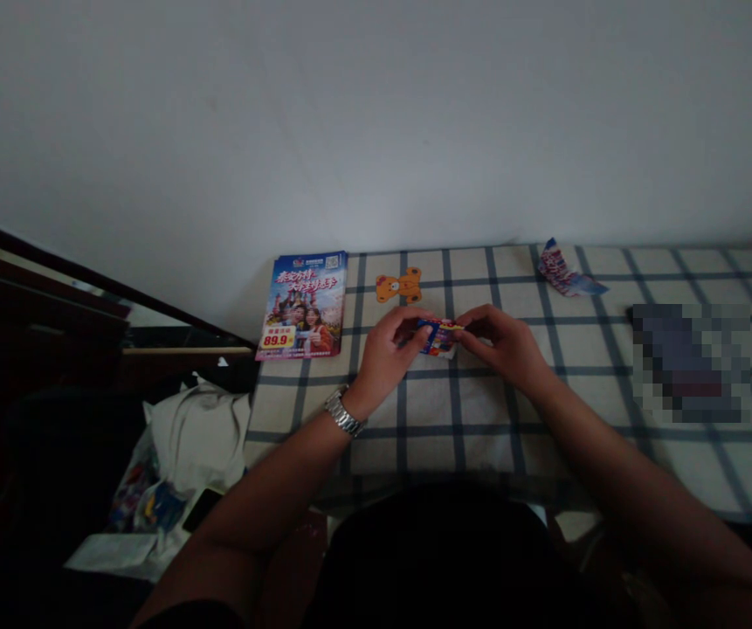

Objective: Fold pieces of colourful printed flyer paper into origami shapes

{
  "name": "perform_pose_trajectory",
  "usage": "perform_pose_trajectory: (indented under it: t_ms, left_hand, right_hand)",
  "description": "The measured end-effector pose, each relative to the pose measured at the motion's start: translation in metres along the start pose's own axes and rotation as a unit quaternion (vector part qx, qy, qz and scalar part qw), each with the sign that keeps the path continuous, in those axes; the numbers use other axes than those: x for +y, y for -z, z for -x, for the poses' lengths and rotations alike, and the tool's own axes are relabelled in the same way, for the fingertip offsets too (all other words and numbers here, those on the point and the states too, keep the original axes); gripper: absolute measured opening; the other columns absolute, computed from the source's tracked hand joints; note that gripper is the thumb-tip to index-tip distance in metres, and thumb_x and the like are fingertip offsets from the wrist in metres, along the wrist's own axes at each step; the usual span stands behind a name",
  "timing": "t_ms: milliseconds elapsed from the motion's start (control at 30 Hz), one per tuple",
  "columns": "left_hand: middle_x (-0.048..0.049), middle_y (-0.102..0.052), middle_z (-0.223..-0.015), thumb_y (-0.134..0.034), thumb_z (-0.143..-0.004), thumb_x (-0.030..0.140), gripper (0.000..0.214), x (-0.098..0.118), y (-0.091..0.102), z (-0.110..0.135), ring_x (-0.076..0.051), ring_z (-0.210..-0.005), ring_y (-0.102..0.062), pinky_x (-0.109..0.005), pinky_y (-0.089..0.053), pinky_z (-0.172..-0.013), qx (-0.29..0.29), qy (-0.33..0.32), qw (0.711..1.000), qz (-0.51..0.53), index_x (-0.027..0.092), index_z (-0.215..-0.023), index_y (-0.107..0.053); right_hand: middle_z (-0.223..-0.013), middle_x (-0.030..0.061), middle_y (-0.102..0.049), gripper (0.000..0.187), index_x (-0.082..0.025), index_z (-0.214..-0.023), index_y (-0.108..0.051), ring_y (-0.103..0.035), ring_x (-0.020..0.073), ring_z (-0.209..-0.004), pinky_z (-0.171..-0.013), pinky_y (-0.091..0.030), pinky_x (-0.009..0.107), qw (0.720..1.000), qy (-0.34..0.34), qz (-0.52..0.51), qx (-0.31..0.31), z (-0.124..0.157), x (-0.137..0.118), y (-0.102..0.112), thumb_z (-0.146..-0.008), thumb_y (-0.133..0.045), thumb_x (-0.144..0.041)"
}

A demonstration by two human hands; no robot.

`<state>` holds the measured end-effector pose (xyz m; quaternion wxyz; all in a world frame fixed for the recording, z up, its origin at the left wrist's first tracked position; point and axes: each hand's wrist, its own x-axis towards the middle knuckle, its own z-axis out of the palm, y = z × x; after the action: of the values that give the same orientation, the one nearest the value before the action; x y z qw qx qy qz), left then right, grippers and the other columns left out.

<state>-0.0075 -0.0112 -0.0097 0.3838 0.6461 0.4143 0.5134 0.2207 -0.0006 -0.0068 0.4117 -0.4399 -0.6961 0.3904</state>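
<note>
Between my two hands is a small folded flyer [439,338], printed in blue, red and yellow, just above the checked cloth. My left hand [394,343], with a silver watch on its wrist, grips its left side, thumb on top. The fingers of my right hand [501,341] pinch its right edge. Parts of the paper are hidden under my fingers. Left of my hands lies a stack of colourful flyers [303,306] with large lettering and the price 89.9. A brown bear print [399,285] shows on the cloth behind my left hand.
The checked tablecloth [617,454] covers a table against a white wall. A crumpled printed paper [567,273] lies at the back right. A dark blurred-out object [683,362] is at the right. Bags [198,432] and a dark phone-like thing [203,509] sit lower left.
</note>
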Motion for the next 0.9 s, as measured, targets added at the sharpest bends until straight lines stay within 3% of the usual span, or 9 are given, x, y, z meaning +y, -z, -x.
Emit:
perform_pose_trajectory:
  t_ms: [367, 700, 900]
  left_hand:
    - [-0.0056, -0.073, -0.107, -0.07, -0.1, 0.03, 0.013, 0.0004, -0.0019, 0.0, -0.016, -0.096, -0.073, -0.029, -0.063, -0.087, -0.002, 0.013, 1.0, -0.009, 0.02, -0.109, -0.068]
    - [-0.0052, -0.073, -0.103, -0.07, -0.101, 0.035, 0.016, 0.0015, -0.0026, 0.0, -0.015, -0.094, -0.073, -0.027, -0.062, -0.082, -0.004, 0.017, 1.0, 0.015, 0.02, -0.105, -0.065]
    - [-0.0045, -0.072, -0.101, -0.072, -0.1, 0.039, 0.02, 0.0029, -0.0016, -0.0008, -0.015, -0.092, -0.072, -0.027, -0.062, -0.082, -0.005, 0.013, 1.0, 0.027, 0.021, -0.104, -0.065]
  right_hand:
    - [-0.093, 0.0045, -0.08, 0.032, -0.025, -0.099, -0.072, -0.077, 0.0224, -0.079, -0.073, -0.065, 0.037, 0.999, -0.025, 0.032, 0.013, -0.0009, 0.0029, -0.0002, -0.09, -0.078, -0.055]
    - [-0.095, 0.0038, -0.078, 0.042, -0.026, -0.107, -0.071, -0.076, 0.0228, -0.091, -0.084, -0.066, 0.038, 0.993, -0.062, -0.093, 0.043, -0.0032, -0.0018, -0.0033, -0.08, -0.088, -0.053]
    - [-0.097, 0.0054, -0.081, 0.037, -0.024, -0.095, -0.075, -0.076, 0.0239, -0.09, -0.085, -0.065, 0.04, 0.99, -0.079, -0.113, 0.024, -0.0044, -0.0046, -0.0013, -0.082, -0.085, -0.057]
